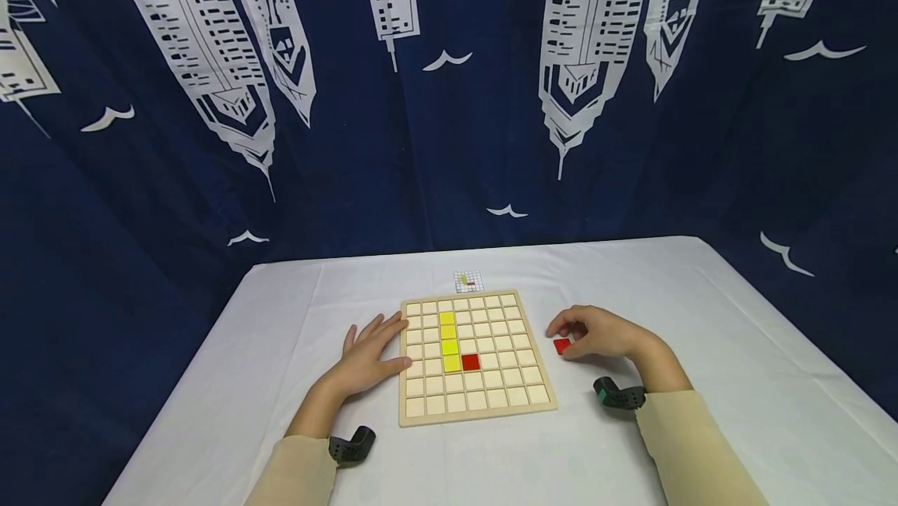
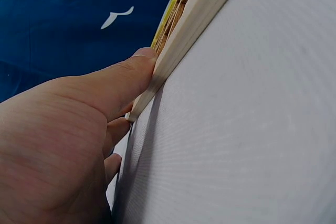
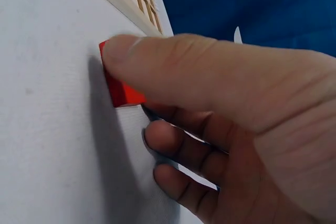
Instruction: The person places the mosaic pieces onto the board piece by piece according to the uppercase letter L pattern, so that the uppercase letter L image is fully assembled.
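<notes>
A square wooden grid board (image 1: 479, 415) with cream squares lies on the table. On it several yellow tiles (image 1: 449, 347) form a column left of the middle, and a red tile (image 1: 471, 362) sits directly right of the nearest yellow one. My left hand (image 1: 365, 362) is spread at the board's left side, its thumb and fingertips touching the wooden frame (image 2: 178, 45). To the right of the board, my right hand (image 1: 603, 332) pinches a second red tile (image 1: 561, 345). In the right wrist view the thumb covers part of this red tile (image 3: 126, 94), close over the cloth.
A small printed grid card (image 1: 468, 281) with yellow and red marks lies just behind the board. White cloth (image 1: 337, 295) covers the table. Behind it hangs a dark blue curtain (image 1: 421, 155) with white buildings and birds. Each wrist wears a black band (image 1: 617, 394).
</notes>
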### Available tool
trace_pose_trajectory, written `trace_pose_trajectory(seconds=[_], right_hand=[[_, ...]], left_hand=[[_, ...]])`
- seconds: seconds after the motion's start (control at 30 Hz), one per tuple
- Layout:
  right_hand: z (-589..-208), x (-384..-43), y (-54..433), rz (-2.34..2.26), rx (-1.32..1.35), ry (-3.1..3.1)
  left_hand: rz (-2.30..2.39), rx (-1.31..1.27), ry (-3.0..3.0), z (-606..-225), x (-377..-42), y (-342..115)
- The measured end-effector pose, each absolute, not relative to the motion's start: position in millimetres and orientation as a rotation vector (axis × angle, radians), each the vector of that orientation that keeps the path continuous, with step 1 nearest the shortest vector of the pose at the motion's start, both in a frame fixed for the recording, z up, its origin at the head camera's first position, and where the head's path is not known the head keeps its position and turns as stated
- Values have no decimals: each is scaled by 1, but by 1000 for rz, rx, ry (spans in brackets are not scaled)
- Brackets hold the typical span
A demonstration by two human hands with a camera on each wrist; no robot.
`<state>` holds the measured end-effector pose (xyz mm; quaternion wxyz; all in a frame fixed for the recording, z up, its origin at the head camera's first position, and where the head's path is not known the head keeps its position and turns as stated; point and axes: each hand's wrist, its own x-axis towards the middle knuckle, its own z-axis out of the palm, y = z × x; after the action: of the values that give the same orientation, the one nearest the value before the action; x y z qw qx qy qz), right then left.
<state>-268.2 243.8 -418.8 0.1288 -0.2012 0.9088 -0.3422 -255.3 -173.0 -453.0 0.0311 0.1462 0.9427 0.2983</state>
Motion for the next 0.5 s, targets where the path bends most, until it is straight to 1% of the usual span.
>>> trace_pose_trajectory(seconds=[0.5], right_hand=[[-421,-270,242,-1002,-581,2617]], left_hand=[[935,465,2903,-453,-254,-174]])
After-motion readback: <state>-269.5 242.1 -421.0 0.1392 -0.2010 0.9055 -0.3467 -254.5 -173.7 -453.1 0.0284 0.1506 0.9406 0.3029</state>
